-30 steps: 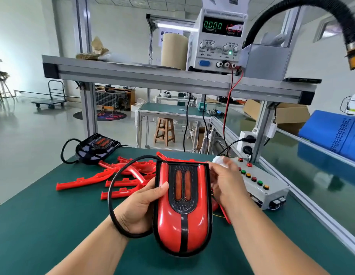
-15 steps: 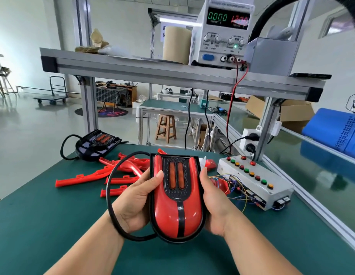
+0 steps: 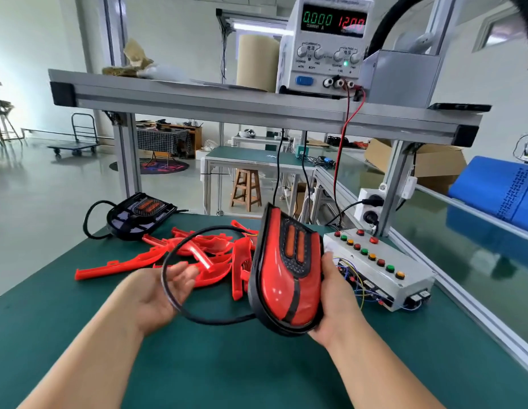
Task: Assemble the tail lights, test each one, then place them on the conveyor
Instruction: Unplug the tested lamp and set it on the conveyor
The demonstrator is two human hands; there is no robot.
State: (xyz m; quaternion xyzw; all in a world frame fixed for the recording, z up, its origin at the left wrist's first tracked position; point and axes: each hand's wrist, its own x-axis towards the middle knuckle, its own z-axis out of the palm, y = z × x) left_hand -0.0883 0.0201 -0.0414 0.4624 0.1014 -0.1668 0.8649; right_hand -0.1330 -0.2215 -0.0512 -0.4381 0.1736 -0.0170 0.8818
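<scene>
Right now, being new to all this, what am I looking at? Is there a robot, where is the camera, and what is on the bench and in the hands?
No robot here: these are a person's two bare hands, filmed by one camera worn on the head, looking forward and down. The right hand grips a red and black tail light, tilted up off the green table. Its black cable loops across the open left hand. On the table lie loose red plastic parts, another dark tail light, and a grey box with coloured buttons. On the shelf above stands a power supply with lit digits.
</scene>
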